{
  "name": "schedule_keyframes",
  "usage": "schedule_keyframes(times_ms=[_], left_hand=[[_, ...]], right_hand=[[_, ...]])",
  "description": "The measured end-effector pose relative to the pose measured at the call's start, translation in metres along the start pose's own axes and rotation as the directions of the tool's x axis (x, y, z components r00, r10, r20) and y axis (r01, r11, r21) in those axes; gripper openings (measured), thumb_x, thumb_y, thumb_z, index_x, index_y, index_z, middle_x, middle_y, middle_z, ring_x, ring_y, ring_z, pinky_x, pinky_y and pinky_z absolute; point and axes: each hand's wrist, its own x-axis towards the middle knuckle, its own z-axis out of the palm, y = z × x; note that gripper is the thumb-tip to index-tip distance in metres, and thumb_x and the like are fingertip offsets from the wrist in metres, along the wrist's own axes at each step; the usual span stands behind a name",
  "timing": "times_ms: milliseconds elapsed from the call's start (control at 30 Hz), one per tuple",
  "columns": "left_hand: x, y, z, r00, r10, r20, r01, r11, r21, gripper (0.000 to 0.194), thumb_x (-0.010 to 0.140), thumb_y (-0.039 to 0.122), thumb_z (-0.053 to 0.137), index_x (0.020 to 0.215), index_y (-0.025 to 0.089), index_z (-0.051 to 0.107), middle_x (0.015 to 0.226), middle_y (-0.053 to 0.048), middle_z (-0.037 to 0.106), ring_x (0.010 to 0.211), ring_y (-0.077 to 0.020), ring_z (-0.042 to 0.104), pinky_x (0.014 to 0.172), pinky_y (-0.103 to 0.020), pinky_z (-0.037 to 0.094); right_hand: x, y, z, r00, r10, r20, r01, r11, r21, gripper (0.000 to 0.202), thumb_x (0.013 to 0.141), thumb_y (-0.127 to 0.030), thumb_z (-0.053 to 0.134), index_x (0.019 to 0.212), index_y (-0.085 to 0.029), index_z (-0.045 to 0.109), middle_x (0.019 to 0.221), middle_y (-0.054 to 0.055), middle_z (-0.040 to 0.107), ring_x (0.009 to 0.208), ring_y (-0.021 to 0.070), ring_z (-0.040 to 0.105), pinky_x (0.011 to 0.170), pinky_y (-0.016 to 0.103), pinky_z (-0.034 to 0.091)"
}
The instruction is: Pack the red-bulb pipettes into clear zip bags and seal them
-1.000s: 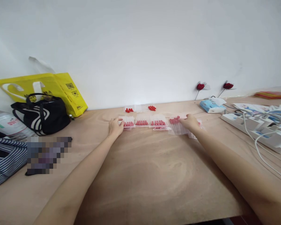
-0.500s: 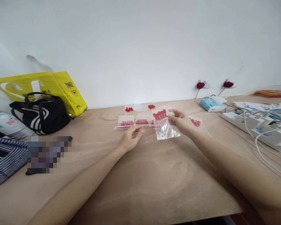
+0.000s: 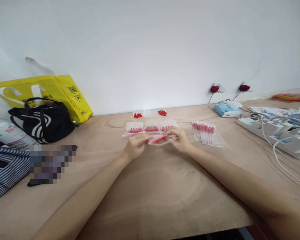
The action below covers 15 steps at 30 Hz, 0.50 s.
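Observation:
My left hand (image 3: 137,145) and my right hand (image 3: 179,138) pinch opposite ends of the mouth of a clear plastic zip bag (image 3: 161,142), which gapes toward me. Small red pieces show inside it; their exact kind is hard to make out. Just behind my hands lies a row of flat zip bags (image 3: 152,125) with red pieces along their lower edges. Farther back, near the wall, are more red pieces (image 3: 162,113) on clear bags. To the right of my right hand, several red-headed pieces in clear bags (image 3: 205,133) lie fanned out.
A yellow bag (image 3: 76,96), a black bag (image 3: 56,121) and a large plastic bottle (image 3: 10,133) stand at the left. On the right are a blue tissue pack (image 3: 226,110), power strips (image 3: 272,136) with tangled white cables, and two red flowers (image 3: 215,88) against the wall.
My right hand has brought the bag left and down to the middle. My left hand has taken hold of its other side, and the mouth now gapes.

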Motion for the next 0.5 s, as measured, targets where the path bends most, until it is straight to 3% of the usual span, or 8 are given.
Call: schedule_keyframes(times_ms=[100,200,367,500], left_hand=[[-0.005,-0.006,-0.007,0.981,0.116,0.155,-0.143,0.974,0.178,0.018,0.073,0.024,0.055,0.085,0.024,0.068,0.092,-0.004,0.067,0.09,-0.0191,0.06,0.086,-0.031,0.043],[-0.008,-0.013,-0.01,0.943,0.158,0.294,-0.241,0.931,0.273,0.023,0.076,0.022,0.049,0.088,0.025,0.068,0.093,-0.005,0.068,0.089,-0.0183,0.061,0.083,-0.031,0.045],[-0.008,-0.026,-0.011,0.939,0.138,0.316,-0.235,0.926,0.295,0.022,0.076,0.023,0.049,0.086,0.027,0.068,0.092,-0.005,0.068,0.088,-0.0191,0.061,0.082,-0.033,0.045],[-0.006,-0.031,-0.013,0.942,0.083,0.326,-0.192,0.929,0.317,0.022,0.074,0.019,0.051,0.086,0.026,0.068,0.095,-0.005,0.067,0.091,-0.0188,0.06,0.087,-0.035,0.044]], right_hand=[[-0.004,0.007,-0.004,0.985,-0.145,0.089,0.159,0.97,-0.186,0.004,0.074,-0.021,0.056,0.074,-0.018,0.059,0.076,0.004,0.057,0.072,0.0137,0.054,0.067,0.029,0.044],[-0.009,0.013,-0.005,0.954,-0.2,0.221,0.259,0.923,-0.284,0.005,0.075,-0.019,0.055,0.075,-0.017,0.06,0.076,0.005,0.057,0.072,0.0135,0.053,0.065,0.027,0.044],[-0.018,0.007,-0.009,0.878,-0.275,0.391,0.435,0.798,-0.417,0.018,0.078,-0.024,0.052,0.094,-0.017,0.059,0.089,0.008,0.058,0.084,0.0161,0.052,0.072,0.03,0.043],[-0.024,-0.003,-0.01,0.793,-0.379,0.476,0.597,0.635,-0.489,0.018,0.081,-0.026,0.048,0.093,-0.018,0.059,0.077,0.004,0.059,0.075,0.0146,0.051,0.072,0.03,0.04]])
